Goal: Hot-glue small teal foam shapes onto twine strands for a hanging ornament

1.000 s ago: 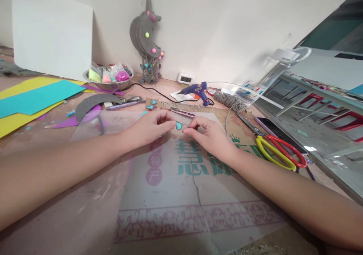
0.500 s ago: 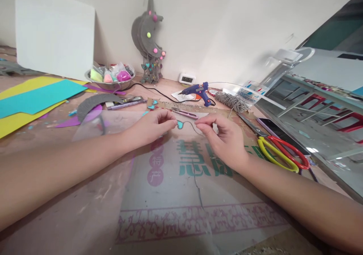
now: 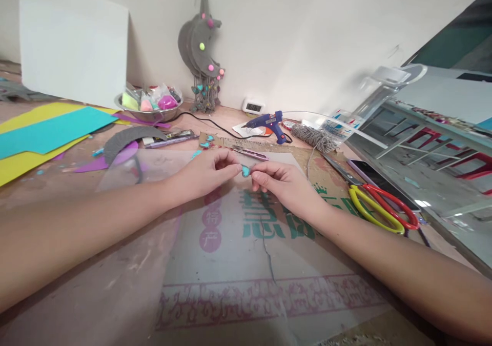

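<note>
Nearest me lies a clear plastic sheet [image 3: 134,264] over printed cardboard [image 3: 230,305], with a purple border on the near side and green characters farther off. Above it, my left hand [image 3: 211,174] pinches a small turquoise heart [image 3: 245,171] between thumb and forefinger, at its left edge. My right hand [image 3: 282,182] has its thumb and fingers pressed together at the heart's right edge; I cannot tell what lies between those tips. The heart sits between my two hands. On the right are red-and-yellow-handled scissors [image 3: 359,184], a phone [image 3: 378,179] just beyond them. Past my hands lies a pink tool [image 3: 251,153]; on the left, a grey arc [image 3: 130,137] and turquoise and yellow sheets [image 3: 54,133]. Farther still are grey cord [image 3: 313,135], a blue glue gun [image 3: 269,122], a metal bowl [image 3: 149,115] of bagged coloured lumps and a white clock [image 3: 253,105]. A grey crescent ornament [image 3: 200,54] hangs against the far wall [image 3: 300,38].
</note>
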Tool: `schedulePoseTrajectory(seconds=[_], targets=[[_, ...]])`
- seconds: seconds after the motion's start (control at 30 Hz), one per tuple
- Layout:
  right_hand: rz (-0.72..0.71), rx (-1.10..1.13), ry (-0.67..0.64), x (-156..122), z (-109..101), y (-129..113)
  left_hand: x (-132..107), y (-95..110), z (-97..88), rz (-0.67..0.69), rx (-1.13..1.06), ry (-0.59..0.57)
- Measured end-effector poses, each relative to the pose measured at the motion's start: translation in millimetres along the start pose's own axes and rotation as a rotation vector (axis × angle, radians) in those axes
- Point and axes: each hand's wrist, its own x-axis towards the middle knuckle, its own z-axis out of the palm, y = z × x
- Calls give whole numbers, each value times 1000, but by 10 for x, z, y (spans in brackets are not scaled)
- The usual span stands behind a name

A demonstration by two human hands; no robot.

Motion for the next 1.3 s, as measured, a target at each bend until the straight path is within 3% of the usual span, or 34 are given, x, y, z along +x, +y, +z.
schedulePoseTrajectory(seconds=[0.37,1.13,1.3], targets=[[21,112,29,20,3,16,-6,-14,5,54,93,-43],[-5,-17,17,6,54,20,-4,-25,-8,152,183,-122],[-91,-107,-8,-2,28,21,13,-60,2,159,188,-123]])
